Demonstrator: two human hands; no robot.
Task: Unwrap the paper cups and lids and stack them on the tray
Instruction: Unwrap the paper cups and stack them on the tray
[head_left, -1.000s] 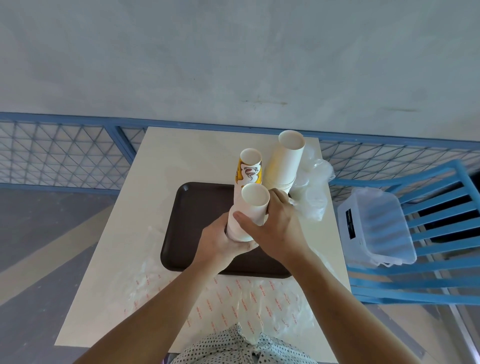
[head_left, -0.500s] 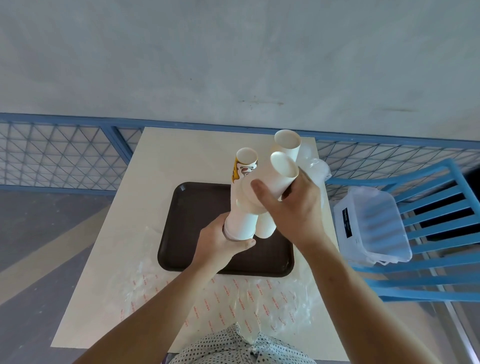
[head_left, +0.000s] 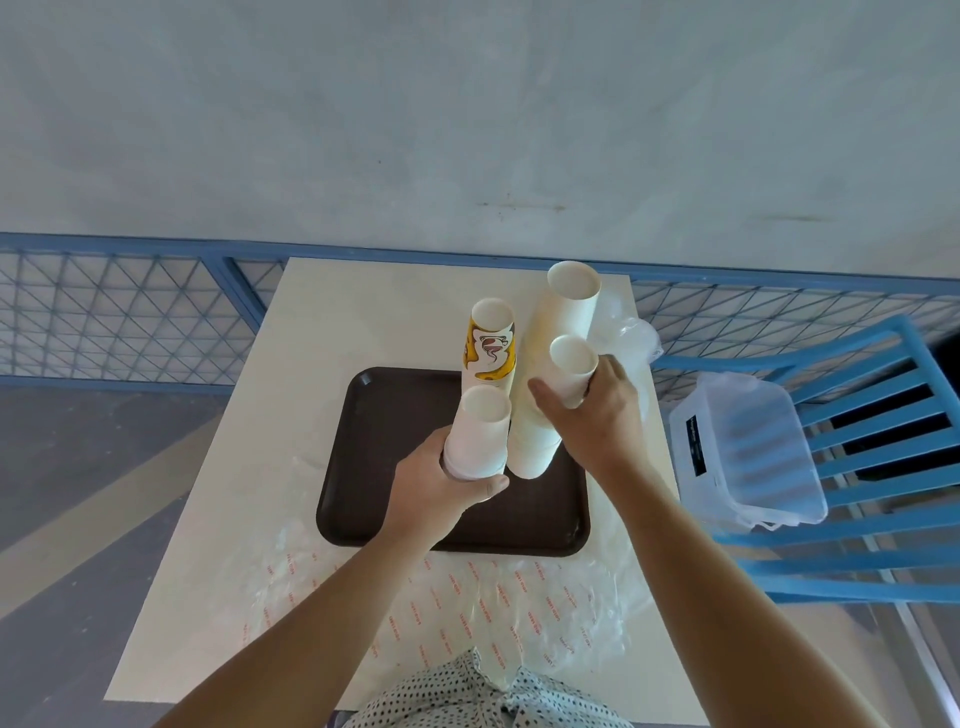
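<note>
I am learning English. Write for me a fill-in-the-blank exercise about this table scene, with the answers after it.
1. The tray on the table is dark ____.
2. The left hand grips a short stack of plain ____ cups.
3. The printed stack has a ____ band at its top.
4. The clear box sits on a blue ____.

Answers: brown; white; yellow; chair.
</note>
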